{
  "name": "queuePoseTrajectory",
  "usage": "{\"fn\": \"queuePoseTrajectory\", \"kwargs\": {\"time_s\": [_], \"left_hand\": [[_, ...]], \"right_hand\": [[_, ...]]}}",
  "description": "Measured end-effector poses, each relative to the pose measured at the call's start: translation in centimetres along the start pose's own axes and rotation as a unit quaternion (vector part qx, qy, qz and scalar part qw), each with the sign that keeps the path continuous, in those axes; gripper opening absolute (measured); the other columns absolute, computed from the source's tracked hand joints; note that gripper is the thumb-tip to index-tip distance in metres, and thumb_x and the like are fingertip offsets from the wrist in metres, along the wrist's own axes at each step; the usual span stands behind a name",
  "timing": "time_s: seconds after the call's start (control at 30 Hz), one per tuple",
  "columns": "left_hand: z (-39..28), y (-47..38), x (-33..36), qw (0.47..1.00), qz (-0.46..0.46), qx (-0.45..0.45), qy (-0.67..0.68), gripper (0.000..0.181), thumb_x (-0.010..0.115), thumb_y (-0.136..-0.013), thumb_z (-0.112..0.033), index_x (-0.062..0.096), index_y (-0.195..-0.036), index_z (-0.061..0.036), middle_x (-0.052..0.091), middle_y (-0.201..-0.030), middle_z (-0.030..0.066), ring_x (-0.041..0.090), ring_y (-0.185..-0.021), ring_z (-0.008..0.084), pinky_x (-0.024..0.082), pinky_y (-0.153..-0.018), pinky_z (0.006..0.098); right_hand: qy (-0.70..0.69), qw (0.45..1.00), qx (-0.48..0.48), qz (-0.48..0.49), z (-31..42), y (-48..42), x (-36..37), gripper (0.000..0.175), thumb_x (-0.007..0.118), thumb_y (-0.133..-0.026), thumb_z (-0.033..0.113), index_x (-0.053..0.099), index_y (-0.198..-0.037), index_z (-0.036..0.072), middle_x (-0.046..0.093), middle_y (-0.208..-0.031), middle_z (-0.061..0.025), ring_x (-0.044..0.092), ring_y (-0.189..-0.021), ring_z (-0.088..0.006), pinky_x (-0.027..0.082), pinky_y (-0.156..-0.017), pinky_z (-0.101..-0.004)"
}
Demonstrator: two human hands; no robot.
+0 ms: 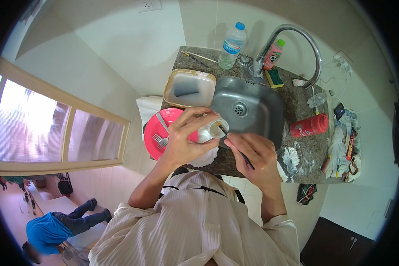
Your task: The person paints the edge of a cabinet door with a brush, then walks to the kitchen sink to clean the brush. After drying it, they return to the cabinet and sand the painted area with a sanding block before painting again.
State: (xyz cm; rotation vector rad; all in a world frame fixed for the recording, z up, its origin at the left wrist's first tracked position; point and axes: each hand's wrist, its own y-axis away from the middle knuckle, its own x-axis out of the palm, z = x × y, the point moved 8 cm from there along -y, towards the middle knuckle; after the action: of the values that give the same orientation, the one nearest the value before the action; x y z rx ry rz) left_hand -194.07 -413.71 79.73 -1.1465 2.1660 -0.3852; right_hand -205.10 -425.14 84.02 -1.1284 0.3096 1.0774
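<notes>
My left hand [189,133] holds a small white plastic cup [218,128] over the near left edge of the steel sink [266,123]. In my right hand [252,153] is a thin brush with a dark handle [247,160]; its bristle end is inside the cup. Behind my left hand lies a pink plate [150,133] holding a fork [160,140] and another piece of cutlery with a pale handle [161,120]. A whitish crumpled sheet [206,158] shows under my left hand. What the cup contains is unclear.
Left of the sink sits a plastic tub [190,73] of cloudy liquid. A water bottle [232,46], faucet [314,50], pink bottle [273,55] and sponge [274,78] stand behind. A red tumbler [309,125] lies right. Another person [46,231] is at far lower left.
</notes>
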Motion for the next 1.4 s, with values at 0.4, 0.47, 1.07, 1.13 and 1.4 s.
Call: {"fn": "queuePoseTrajectory", "kwargs": {"time_s": [0.4,0.47,1.07,1.13,1.4], "left_hand": [[0.5,0.1,-0.9,1.000,-0.001,-0.019,0.008,0.055,0.081,-0.056,-0.003,0.073,-0.110,-0.0040,0.067,-0.110,0.0109,0.069,-0.097,0.0232,0.057,-0.082,0.0337],[0.2,-0.1,-1.0,1.000,0.004,-0.017,-0.015,0.054,0.081,-0.058,-0.002,0.072,-0.111,-0.0060,0.066,-0.113,0.0094,0.069,-0.094,0.0215,0.058,-0.079,0.0326],[-0.3,1.5,-1.2,0.999,-0.004,-0.014,-0.047,0.053,0.083,-0.058,-0.005,0.073,-0.110,-0.0047,0.069,-0.111,0.0105,0.069,-0.097,0.0234,0.056,-0.084,0.0338],[-0.3,1.5,-1.1,0.999,-0.004,-0.023,-0.043,0.053,0.084,-0.057,-0.007,0.073,-0.109,-0.0040,0.070,-0.109,0.0106,0.068,-0.099,0.0246,0.055,-0.085,0.0346],[0.3,2.2,-1.0,0.998,0.010,-0.026,-0.048,0.055,0.083,-0.059,-0.005,0.072,-0.113,-0.0061,0.066,-0.117,0.0117,0.071,-0.090,0.0207,0.058,-0.080,0.0325]], "right_hand": [[0.007,0.999,-0.002,0.051,1.1,0.9,1.9,0.048,0.067,-0.069,-0.012,0.065,-0.115,0.002,0.068,-0.099,-0.0114,0.069,-0.082,-0.0279,0.056,-0.068,-0.0365],[-0.015,0.998,0.010,0.052,1.0,1.1,2.0,0.049,0.067,-0.069,-0.012,0.066,-0.115,0.002,0.066,-0.102,-0.0110,0.067,-0.081,-0.0270,0.056,-0.067,-0.0364],[-0.032,0.998,0.062,-0.002,1.5,1.7,2.5,0.026,0.072,-0.081,-0.003,0.066,-0.105,0.002,0.065,-0.087,-0.0094,0.064,-0.066,-0.0245,0.052,-0.056,-0.0341],[-0.014,0.999,0.051,0.001,1.9,1.7,2.6,0.024,0.072,-0.081,-0.002,0.065,-0.104,0.001,0.064,-0.085,-0.0092,0.063,-0.065,-0.0242,0.051,-0.055,-0.0344],[-0.010,0.998,0.061,-0.021,2.1,1.5,1.7,0.016,0.074,-0.083,0.003,0.066,-0.097,0.001,0.062,-0.077,-0.0073,0.061,-0.057,-0.0223,0.048,-0.049,-0.0335]]}}
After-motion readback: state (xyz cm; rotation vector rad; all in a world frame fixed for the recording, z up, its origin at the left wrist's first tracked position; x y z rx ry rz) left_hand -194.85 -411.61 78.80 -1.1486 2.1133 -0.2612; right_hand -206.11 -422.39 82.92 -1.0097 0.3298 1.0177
